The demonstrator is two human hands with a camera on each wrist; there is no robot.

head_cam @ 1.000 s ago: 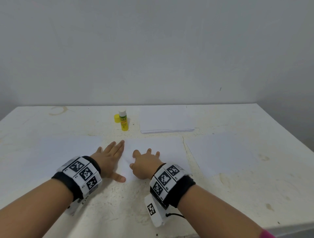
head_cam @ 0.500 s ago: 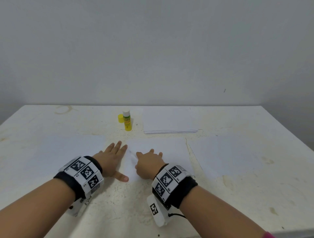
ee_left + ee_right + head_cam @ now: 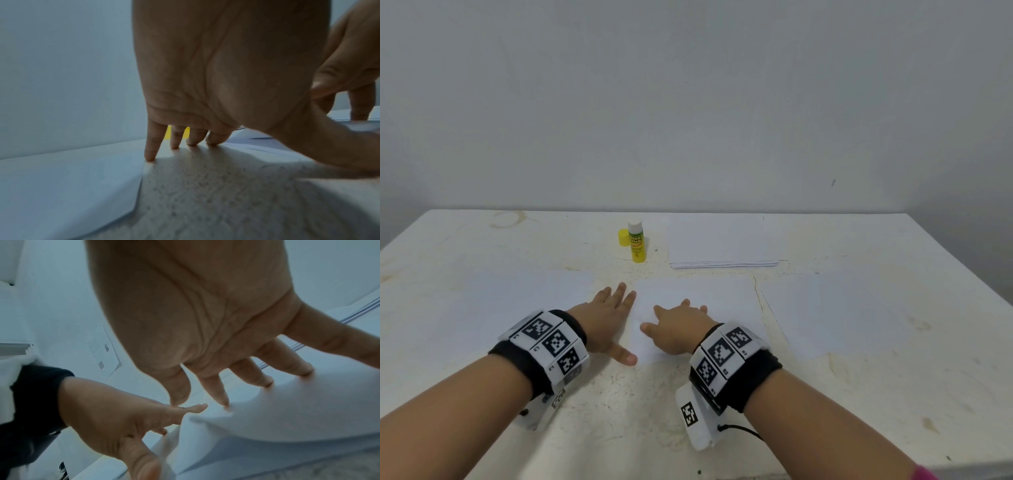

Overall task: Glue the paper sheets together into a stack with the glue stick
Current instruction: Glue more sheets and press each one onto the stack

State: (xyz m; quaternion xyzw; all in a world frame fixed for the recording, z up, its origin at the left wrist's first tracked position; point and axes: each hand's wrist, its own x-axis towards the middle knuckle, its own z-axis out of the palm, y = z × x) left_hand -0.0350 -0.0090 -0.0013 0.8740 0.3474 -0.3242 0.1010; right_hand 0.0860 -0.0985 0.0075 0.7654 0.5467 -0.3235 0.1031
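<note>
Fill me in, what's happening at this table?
A person is working on paper sheets with both hands. The right hand presses its fingertips onto the middle sheet; the left hand lies flat at that sheet's left edge. The glue stick stands uncapped and untouched at the back, its yellow cap beside it, next to a paper stack. Single sheets lie left and right.

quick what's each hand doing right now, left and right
Left hand: open, fingertips on the table at the middle paper sheet's left edge, holding nothing.
Right hand: open, fingertips pressing on that sheet.
</note>
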